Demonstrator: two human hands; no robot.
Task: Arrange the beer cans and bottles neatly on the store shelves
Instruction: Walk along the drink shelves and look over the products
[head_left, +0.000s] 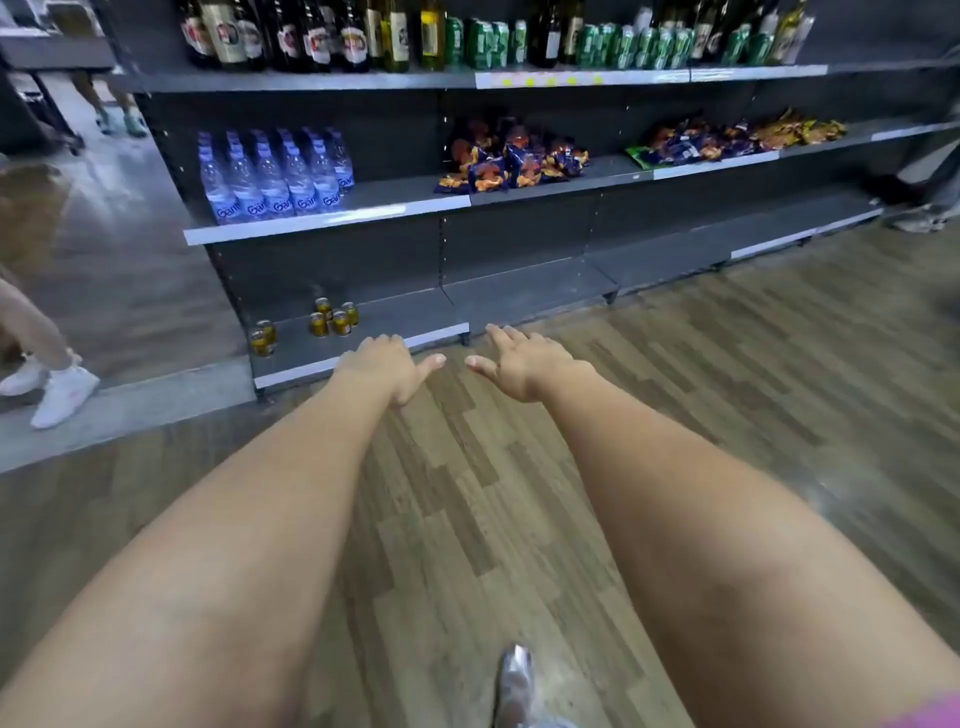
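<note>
Water bottles (275, 176) labelled "Gan…"; both hands (387, 364) empty.

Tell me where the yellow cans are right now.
In the head view, the yellow cans stand at the left end of the bottom shelf, below the water bottles and just beyond the empty left hand.

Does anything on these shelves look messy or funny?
Yes. The gold cans on the bottom shelf sit in loose clumps, with two off alone at the left end. The chip bags on the middle shelf lie in a jumbled heap.
</note>
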